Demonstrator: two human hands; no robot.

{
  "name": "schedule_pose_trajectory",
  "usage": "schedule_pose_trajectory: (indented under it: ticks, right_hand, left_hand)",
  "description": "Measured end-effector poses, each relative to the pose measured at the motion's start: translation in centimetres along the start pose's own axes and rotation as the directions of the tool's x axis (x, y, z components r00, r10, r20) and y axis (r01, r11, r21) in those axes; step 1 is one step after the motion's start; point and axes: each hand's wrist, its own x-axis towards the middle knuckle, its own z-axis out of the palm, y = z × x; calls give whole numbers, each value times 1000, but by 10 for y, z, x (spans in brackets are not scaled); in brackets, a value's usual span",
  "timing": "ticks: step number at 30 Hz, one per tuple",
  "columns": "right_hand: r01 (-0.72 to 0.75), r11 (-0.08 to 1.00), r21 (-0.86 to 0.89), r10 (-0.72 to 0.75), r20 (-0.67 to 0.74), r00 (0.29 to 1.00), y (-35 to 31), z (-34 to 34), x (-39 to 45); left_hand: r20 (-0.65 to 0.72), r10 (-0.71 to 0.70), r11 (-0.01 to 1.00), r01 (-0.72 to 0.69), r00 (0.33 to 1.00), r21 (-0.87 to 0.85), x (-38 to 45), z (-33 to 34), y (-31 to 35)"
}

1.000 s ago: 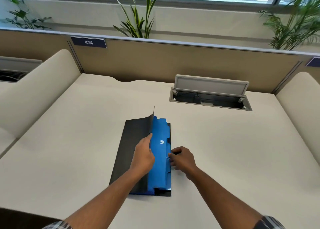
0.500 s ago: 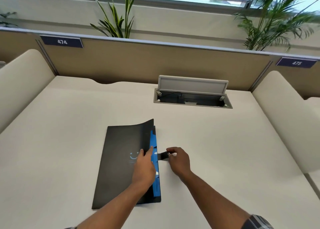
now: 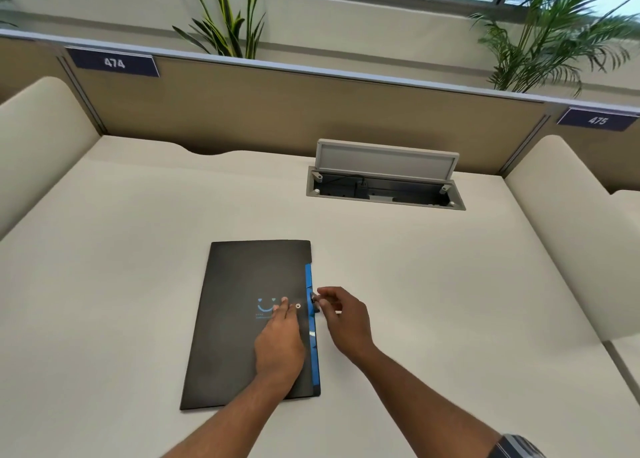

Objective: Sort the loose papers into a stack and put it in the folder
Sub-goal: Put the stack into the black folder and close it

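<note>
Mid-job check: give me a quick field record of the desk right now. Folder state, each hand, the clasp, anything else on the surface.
folder: black folder lies flat on the desk, cover down
blue edge: blue inner divider shows along the folder's right side
left hand: left hand rests flat on the cover, fingers straight
snap stud: snap stud sits on the cover beside the left fingertips
right hand: right hand pinches the closure tab at the right edge
tab: not yet on the stud
loose papers: none visible outside the folder
other: open cable hatch set into the desk farther back
</note>
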Motion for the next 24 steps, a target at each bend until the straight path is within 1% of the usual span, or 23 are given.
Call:
schedule_pose_trajectory:
  ticks: [3, 5, 6, 8, 10, 13, 15, 19, 24]
  right_hand:
    - [19, 995, -98, -14, 50, 999, 0, 12, -7]
    - [71, 978, -196, -58, 72, 996, -2, 17, -10]
    - [112, 962, -250, -91, 92, 992, -4, 19, -11]
    - [186, 916, -356, -142, 146, 979, -6, 21, -12]
    - [225, 864, -451, -153, 189, 970, -9, 21, -11]
    - [265, 775, -574, -152, 238, 959, -11, 25, -11]
    - [276, 740, -613, -149, 251, 956, -12, 28, -14]
    - [268, 707, -654, -125, 257, 958, -15, 33, -16]
    - [233, 716, -658, -93, 241, 966, -19, 37, -18]
  left_hand:
    - [-17, 97, 992, -95, 995, 81, -2, 3, -13]
    - [-21, 137, 985, -134, 990, 105, -1, 5, -18]
    - [-14, 149, 985, -147, 989, 88, -1, 6, -21]
    - [7, 153, 988, -153, 988, 3, -2, 8, -27]
    - [10, 162, 985, -161, 987, -67, -3, 9, -31]
    - [4, 187, 980, -186, 982, -71, -3, 9, -34]
    - [-1, 193, 979, -193, 981, -60, -3, 10, -35]
    - [-3, 204, 978, -204, 979, -38, -2, 12, -38]
    - [-10, 217, 976, -217, 976, -20, 0, 13, -39]
